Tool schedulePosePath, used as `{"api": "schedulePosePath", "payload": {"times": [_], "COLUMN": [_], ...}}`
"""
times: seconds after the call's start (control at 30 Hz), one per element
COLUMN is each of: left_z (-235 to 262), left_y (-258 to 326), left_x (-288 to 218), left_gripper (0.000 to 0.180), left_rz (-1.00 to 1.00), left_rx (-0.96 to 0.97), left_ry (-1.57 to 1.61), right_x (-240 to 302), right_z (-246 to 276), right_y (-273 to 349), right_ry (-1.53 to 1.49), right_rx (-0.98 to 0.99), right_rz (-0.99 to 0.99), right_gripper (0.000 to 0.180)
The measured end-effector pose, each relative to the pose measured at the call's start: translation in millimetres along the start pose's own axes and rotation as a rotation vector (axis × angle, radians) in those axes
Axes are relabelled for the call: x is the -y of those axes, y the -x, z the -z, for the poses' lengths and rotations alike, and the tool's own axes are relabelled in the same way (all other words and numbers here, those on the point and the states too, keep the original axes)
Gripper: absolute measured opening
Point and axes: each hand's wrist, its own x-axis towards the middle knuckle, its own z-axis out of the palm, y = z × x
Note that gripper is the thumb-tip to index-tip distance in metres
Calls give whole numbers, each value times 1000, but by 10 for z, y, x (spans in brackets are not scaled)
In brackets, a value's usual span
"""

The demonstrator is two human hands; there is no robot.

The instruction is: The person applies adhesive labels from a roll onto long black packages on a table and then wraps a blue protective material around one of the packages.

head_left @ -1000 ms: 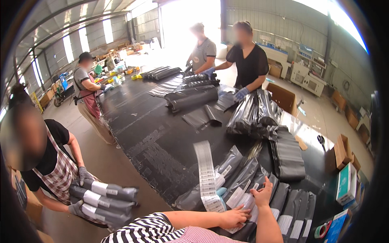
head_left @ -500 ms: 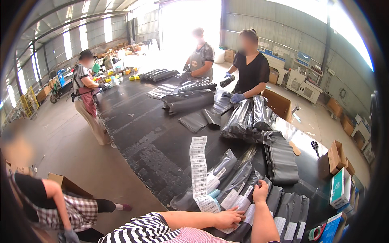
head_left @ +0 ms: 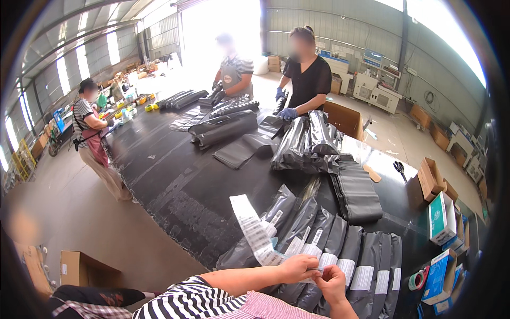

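Pinching the near end of a long white label strip (head_left: 255, 231), the left hand (head_left: 297, 267) has its fingers closed on the paper, and the right hand (head_left: 330, 282) meets it just beside, fingertips nipped on the same end as if working one sticker off its backing. The strip rises from the two hands and curls away up and to the left over the dark surface (head_left: 175, 186). Half a second ago the right hand lay flat on the bags a little further out; now it has drawn back to join the left, so I judge that one label has been pressed down and the next is being peeled.

Right under the hands lies a fanned row of grey mailer bags (head_left: 340, 250), overlapping like tiles, most carrying a white rectangular label near the near end; the bags at the far right of the row look labelled already. Beyond them sits a flat stack of empty grey bags (head_left: 357, 191), and behind that a heap of filled glossy black bags (head_left: 311, 141).

To the right, on the edge of the surface, stand a teal and white carton (head_left: 440, 218), a brown cardboard box (head_left: 429, 178) and a pair of scissors (head_left: 399, 168), with a roll of tape (head_left: 419, 279) nearer the row. Across the surface, a person in a black shirt (head_left: 311, 80) with blue gloves handles more bags, and two others work further off.
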Motion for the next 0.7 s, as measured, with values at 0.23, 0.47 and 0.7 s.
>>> {"api": "schedulePosePath", "payload": {"times": [0.23,0.47,0.7], "left_z": [-84,-194,-253], "left_y": [50,117,34], "left_x": [35,39,-12], "left_gripper": [26,21,22], "left_rz": [-249,-173,-43], "left_rx": [-142,-111,-132], "left_ry": [-176,-101,-208], "right_x": [70,64,-68], "right_z": [-34,-59,50], "right_y": [161,317,195], "right_ry": [25,-37,29], "right_rx": [-35,-93,-124], "right_rz": [79,91,125], "right_gripper": [29,28,17]}}
